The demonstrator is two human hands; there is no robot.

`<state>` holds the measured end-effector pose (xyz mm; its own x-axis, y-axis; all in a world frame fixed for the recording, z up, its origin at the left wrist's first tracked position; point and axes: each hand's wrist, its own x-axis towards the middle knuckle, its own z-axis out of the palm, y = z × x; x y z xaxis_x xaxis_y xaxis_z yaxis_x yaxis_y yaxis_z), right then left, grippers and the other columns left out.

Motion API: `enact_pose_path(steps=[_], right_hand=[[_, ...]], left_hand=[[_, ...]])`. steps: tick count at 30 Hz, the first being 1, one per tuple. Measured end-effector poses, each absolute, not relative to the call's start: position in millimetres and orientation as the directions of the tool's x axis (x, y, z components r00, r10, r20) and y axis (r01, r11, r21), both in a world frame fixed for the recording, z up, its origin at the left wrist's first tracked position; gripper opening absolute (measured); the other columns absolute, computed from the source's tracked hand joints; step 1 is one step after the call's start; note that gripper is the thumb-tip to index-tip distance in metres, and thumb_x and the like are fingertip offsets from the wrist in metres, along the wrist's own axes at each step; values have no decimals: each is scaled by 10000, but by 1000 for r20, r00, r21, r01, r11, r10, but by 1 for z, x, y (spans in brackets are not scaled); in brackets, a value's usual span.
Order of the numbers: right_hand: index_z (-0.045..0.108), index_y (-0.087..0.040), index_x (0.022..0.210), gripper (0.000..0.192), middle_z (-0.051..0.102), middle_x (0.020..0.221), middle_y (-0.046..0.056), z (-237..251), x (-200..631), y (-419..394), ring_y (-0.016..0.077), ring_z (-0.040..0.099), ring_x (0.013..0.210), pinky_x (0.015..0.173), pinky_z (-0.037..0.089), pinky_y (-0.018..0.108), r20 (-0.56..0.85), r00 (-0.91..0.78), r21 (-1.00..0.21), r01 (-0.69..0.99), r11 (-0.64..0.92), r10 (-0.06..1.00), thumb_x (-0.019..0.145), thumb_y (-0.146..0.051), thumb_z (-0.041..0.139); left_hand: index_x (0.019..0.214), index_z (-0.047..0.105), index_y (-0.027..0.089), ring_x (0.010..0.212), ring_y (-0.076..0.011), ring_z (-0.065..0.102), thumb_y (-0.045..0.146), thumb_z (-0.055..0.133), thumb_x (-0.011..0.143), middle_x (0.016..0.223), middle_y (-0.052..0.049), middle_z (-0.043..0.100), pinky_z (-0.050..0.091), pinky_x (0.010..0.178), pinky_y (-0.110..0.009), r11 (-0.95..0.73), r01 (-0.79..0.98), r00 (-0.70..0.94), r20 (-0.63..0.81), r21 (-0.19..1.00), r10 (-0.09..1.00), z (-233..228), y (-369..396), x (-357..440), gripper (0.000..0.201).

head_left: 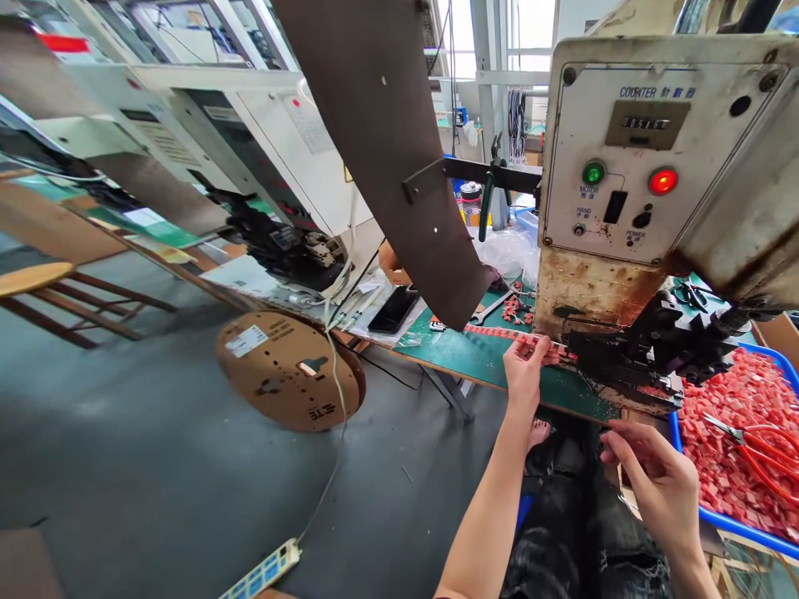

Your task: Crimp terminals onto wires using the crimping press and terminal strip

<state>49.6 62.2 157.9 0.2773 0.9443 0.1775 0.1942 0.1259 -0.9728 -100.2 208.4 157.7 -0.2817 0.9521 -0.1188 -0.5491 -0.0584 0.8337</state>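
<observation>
My left hand [524,368] pinches a strip of small red terminal pieces [499,333] that runs across the green mat [462,353] into the black feed of a crimping machine [630,358]. My right hand [655,478] hovers lower, near the front edge of the machine's base, with fingers curled and thumb and forefinger close together; whether it holds anything I cannot tell. The machine's cream panel [637,150] carries a counter, a lit green lamp [593,173] and a lit red lamp [662,180].
A blue tray [749,524] of several red pieces with red-handled pliers [758,445] sits right. A brown guard plate [399,150] hangs over the mat. A phone [393,309], wrench [493,308], cardboard reel [290,370], power strip [262,574] and wooden stool [37,283] lie left.
</observation>
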Motion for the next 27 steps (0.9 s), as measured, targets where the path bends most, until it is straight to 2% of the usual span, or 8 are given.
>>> enact_pose_path(steps=[13,20,23,27], right_hand=[[783,-193,963,254,795,795,70,164,48,56,193,748,594,555,649,259,166,276,-979,165,123,947,845,-418,784],[782,-201,954,224,793,788,64,163,46,52,191,748,589,555,647,255,195,256,-968,205,144,947,862,-405,769],[779,-210,978,215,790,809,58,158,45,49,185,749,607,577,651,255,190,244,-967,214,138,951,880,-399,756],[781,-211,995,219,789,823,57,154,44,47,184,749,621,590,653,259,191,218,-966,214,144,957,891,-400,745]], left_hand=[[687,624,155,533,-127,653,488,955,505,600,12,659,600,584,-266,-31,-600,-257,-157,800,954,162,213,-91,504],[730,618,166,565,-139,666,483,942,535,621,16,658,588,604,-271,-44,-595,-275,-152,803,949,161,215,-87,493],[751,615,167,552,-144,668,507,938,540,632,5,673,580,610,-283,-3,-629,-221,-175,778,960,158,213,-88,514],[776,642,149,585,-162,701,500,956,522,674,-30,708,570,629,-282,93,-686,-69,-192,721,979,151,207,-90,535]])
